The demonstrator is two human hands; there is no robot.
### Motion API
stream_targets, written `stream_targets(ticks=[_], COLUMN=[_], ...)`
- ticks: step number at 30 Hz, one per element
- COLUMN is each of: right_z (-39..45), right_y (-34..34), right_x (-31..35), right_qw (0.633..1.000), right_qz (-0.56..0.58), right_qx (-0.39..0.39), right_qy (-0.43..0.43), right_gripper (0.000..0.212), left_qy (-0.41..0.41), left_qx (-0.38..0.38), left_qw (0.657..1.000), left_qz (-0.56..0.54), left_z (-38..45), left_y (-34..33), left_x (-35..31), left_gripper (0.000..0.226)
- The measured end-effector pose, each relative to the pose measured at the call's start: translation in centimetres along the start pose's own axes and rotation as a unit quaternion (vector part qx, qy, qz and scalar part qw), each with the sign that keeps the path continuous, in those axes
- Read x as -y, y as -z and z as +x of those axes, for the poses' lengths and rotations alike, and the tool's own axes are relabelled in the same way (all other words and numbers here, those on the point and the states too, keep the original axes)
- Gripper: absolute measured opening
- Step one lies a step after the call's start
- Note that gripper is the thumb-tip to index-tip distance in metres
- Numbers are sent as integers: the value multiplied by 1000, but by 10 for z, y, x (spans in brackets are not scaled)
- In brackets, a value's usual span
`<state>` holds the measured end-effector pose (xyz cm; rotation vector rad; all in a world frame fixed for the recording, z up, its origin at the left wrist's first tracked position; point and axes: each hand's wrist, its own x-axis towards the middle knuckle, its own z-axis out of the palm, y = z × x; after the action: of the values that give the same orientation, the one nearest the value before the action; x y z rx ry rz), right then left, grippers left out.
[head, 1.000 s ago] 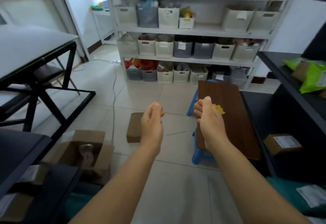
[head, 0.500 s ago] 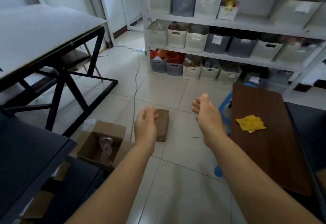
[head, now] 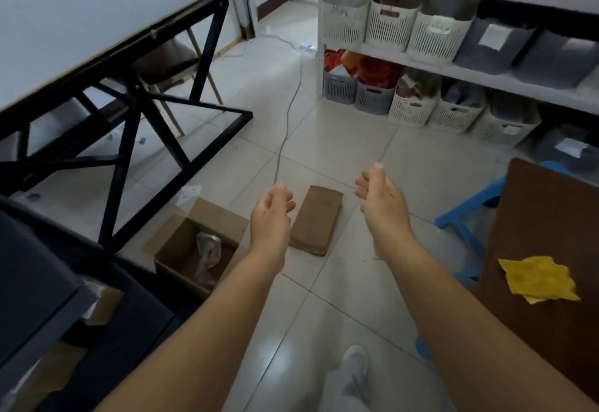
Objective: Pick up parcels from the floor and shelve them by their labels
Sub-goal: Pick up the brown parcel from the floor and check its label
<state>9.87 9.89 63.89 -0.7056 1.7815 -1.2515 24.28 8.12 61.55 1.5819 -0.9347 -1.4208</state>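
A flat brown cardboard parcel (head: 317, 219) lies on the tiled floor in the middle of the head view. My left hand (head: 270, 217) hovers just left of it, fingers loosely curled and holding nothing. My right hand (head: 381, 204) is stretched out to the right of the parcel, fingers apart, empty. Neither hand touches the parcel. A white shelving unit (head: 453, 68) with rows of white and grey baskets stands at the back right.
An open cardboard box (head: 197, 249) with crumpled plastic sits left of the parcel. A black-framed table (head: 136, 110) fills the left. A brown board (head: 547, 236) on a blue stool (head: 460, 217) carries a yellow cloth (head: 538, 278). A grey cable (head: 285, 132) runs across the floor.
The view has tilted down and moved forward toward the parcel. Both hands have opened from loose fists and now reach out on either side of it.
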Motion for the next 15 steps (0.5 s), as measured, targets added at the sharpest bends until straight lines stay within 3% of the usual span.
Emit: stream_targets(ticks=[5,15], right_z=[71,174], right_y=[2,-36], right_x=[-16,-126], right_qw=[999,995], right_qz=[-18,-31], right_qx=[3,-15], right_qy=[-32,-92], right_gripper=[54,42], left_qy=[37,75], left_qx=[-18,-19], left_qw=[999,995], left_qz=[0,68], left_z=[53,178], left_y=[-37,-62], left_x=[15,114], left_gripper=[21,19])
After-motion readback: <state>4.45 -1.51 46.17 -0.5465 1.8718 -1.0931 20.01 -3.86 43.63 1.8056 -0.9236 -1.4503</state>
